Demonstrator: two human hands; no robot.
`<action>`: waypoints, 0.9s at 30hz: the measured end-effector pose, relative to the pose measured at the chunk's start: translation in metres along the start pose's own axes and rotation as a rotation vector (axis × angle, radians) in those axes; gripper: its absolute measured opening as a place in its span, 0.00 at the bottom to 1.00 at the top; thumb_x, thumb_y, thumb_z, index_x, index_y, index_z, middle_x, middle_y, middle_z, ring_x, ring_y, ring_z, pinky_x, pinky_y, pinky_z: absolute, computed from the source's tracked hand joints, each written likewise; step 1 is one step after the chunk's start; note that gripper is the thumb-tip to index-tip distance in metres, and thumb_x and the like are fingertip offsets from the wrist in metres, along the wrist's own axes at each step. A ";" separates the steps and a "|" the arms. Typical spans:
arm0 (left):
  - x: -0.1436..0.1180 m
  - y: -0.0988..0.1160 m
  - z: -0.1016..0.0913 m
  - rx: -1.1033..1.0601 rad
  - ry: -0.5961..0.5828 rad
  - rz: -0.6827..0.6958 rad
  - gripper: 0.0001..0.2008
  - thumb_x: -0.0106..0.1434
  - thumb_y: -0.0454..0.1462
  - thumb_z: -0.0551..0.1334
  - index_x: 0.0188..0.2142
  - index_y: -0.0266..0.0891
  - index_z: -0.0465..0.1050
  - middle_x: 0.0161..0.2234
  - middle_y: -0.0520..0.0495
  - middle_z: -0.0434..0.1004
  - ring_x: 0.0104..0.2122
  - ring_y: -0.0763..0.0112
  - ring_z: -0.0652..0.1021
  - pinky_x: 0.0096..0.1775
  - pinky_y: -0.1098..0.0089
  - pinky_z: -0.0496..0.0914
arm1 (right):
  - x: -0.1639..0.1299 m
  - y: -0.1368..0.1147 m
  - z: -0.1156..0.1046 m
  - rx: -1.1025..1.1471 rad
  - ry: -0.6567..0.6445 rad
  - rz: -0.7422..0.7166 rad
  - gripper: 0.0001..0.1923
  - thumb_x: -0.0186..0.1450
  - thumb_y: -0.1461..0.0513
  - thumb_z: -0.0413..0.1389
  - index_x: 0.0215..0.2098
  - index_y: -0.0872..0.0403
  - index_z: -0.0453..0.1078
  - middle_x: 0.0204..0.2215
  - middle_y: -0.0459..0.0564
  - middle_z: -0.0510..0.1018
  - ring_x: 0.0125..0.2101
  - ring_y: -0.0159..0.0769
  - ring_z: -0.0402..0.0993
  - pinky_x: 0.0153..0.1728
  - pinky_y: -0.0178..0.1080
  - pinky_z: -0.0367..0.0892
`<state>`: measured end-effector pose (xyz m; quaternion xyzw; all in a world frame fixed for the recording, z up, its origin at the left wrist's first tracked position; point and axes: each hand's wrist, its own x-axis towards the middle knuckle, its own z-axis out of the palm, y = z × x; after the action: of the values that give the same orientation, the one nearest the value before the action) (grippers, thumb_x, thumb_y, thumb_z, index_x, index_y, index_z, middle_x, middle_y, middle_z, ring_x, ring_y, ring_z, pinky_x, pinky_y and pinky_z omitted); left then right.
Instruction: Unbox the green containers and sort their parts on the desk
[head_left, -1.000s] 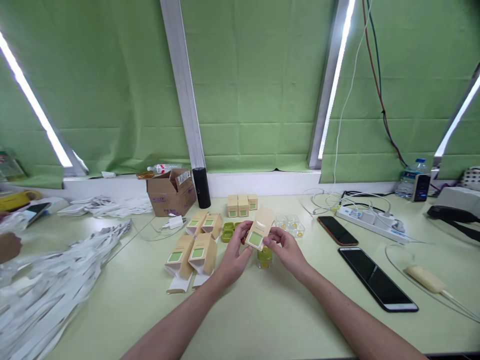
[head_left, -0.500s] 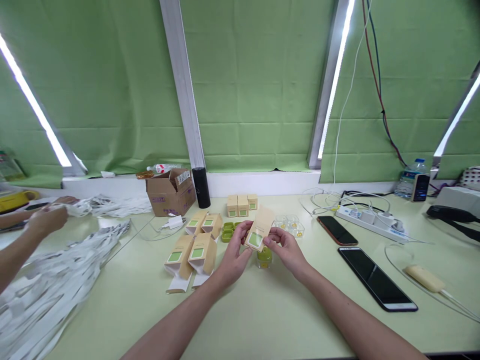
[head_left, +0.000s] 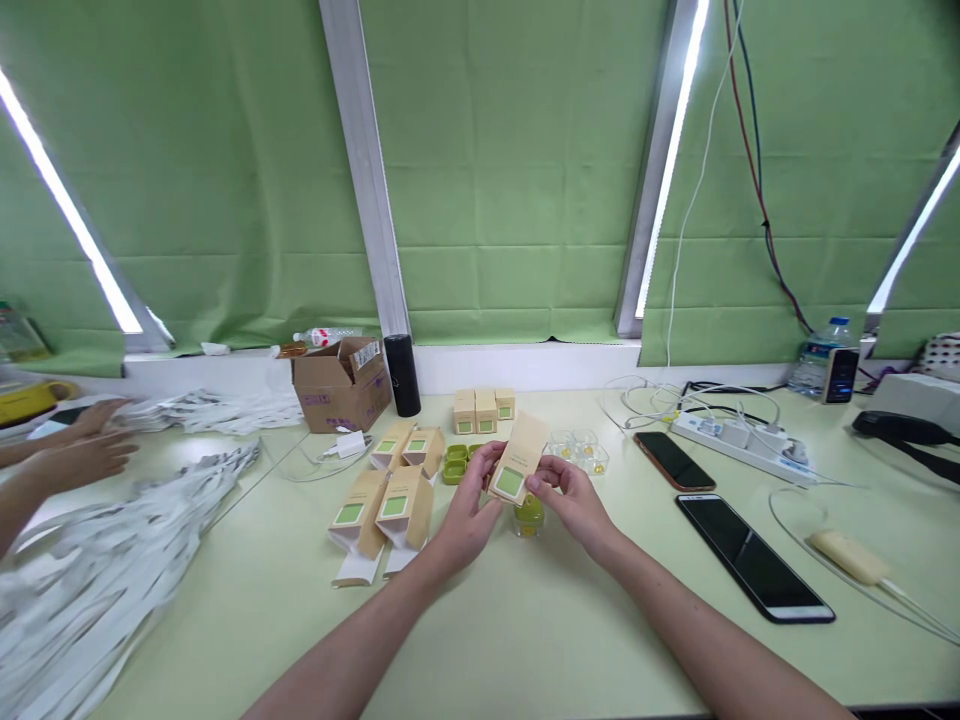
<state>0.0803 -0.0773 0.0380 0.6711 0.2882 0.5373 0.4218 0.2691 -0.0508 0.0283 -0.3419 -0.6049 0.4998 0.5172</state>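
Left hand (head_left: 466,512) and right hand (head_left: 571,500) together hold a small tan carton (head_left: 517,458) above the worktop (head_left: 525,620), fingers (head_left: 491,462) closed narrowly on its lower edges. The carton is unfolded, tilted, its green square panel facing the camera. Directly beneath stands a small green-capped jar (head_left: 529,514). Flat tan cartons (head_left: 382,505) lie just left; two phones (head_left: 754,556) lie well right.
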 end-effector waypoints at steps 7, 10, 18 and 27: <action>0.000 0.000 0.000 0.003 -0.004 0.015 0.32 0.58 0.29 0.58 0.63 0.45 0.60 0.64 0.42 0.67 0.64 0.55 0.68 0.65 0.53 0.62 | 0.000 0.001 0.000 -0.023 0.001 -0.012 0.32 0.56 0.38 0.68 0.46 0.53 0.77 0.37 0.56 0.86 0.42 0.51 0.83 0.47 0.50 0.75; 0.000 0.001 0.000 0.010 -0.009 0.019 0.32 0.59 0.29 0.59 0.62 0.45 0.61 0.64 0.42 0.67 0.64 0.54 0.68 0.64 0.53 0.63 | 0.000 0.001 0.000 -0.023 0.000 -0.017 0.32 0.56 0.38 0.68 0.46 0.53 0.77 0.37 0.56 0.86 0.42 0.51 0.83 0.47 0.50 0.75; 0.000 0.001 -0.001 0.008 -0.020 0.011 0.34 0.57 0.28 0.58 0.64 0.45 0.61 0.65 0.42 0.67 0.65 0.54 0.67 0.65 0.51 0.63 | 0.000 0.000 0.000 -0.003 -0.008 -0.011 0.33 0.56 0.38 0.69 0.45 0.53 0.78 0.37 0.56 0.86 0.42 0.51 0.83 0.46 0.49 0.75; -0.003 -0.002 -0.003 0.094 -0.037 0.038 0.39 0.60 0.30 0.61 0.70 0.48 0.59 0.69 0.43 0.64 0.68 0.49 0.64 0.69 0.46 0.58 | 0.000 -0.013 -0.001 0.066 0.046 0.008 0.32 0.54 0.34 0.67 0.39 0.51 0.79 0.39 0.57 0.87 0.45 0.53 0.82 0.52 0.53 0.74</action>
<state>0.0769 -0.0784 0.0352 0.7053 0.2927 0.5185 0.3847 0.2718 -0.0540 0.0405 -0.3382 -0.5747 0.5135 0.5400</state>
